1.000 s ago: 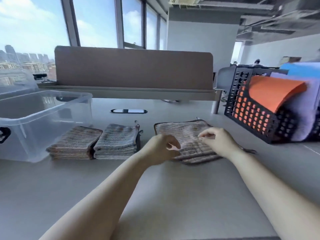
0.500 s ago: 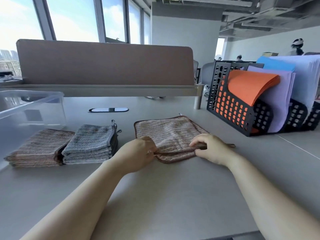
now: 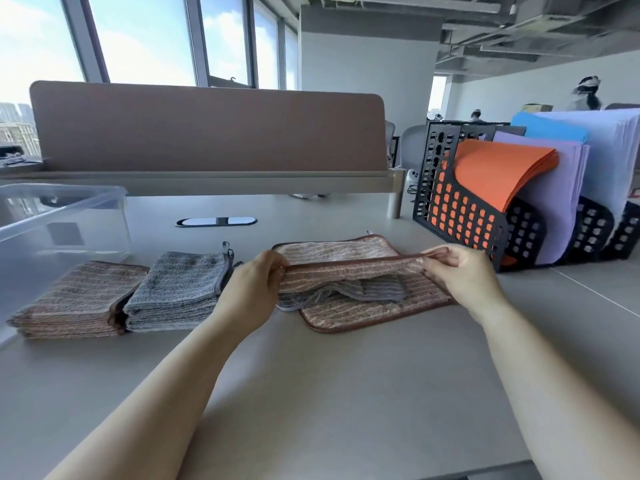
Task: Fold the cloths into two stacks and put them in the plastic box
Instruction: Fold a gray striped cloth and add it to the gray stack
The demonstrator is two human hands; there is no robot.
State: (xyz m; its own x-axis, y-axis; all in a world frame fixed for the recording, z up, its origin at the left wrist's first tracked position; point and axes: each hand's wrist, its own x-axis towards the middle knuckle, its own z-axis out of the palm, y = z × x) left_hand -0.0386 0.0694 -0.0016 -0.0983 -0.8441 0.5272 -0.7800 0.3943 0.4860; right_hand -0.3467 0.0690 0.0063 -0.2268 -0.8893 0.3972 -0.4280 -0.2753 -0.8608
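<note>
While we look down over the pale counter [image 3: 311, 393], the clear plastic box [image 3: 69, 216] stands farthest to the left of our hands, its top open. Between the box and our left hand lie two folded stacks, side by side and touching. A brown striped stack [image 3: 79, 299] sits just beside the box, and a grey stack [image 3: 176, 289] lies close against our left wrist. Beyond the grey stack an oval cable port [image 3: 216, 221] is set into the counter. Behind that, a long brown divider screen [image 3: 207, 126] runs across.

Our left hand [image 3: 258, 289] pinches the left end of a brown striped cloth [image 3: 349, 271], with thumb and fingers curled round its hemmed edge. That edge is lifted off the counter and stretched between both hands, while the far part of the cloth lies flat beyond our knuckles. Under the raised edge, between the hands, a crumpled grey cloth [image 3: 374, 292] rests on a second brown cloth [image 3: 363, 315]. This lower cloth lies flat on the counter with a rounded corner toward us.

Our right hand [image 3: 460, 271] grips the right end of the same raised edge, with the fingers folded over the hem. Just right of that hand and a little beyond it stands a black perforated file rack [image 3: 500, 237]. It holds orange sheets [image 3: 498, 174], then lilac paper [image 3: 550, 202], with blue and white sheets further right.
</note>
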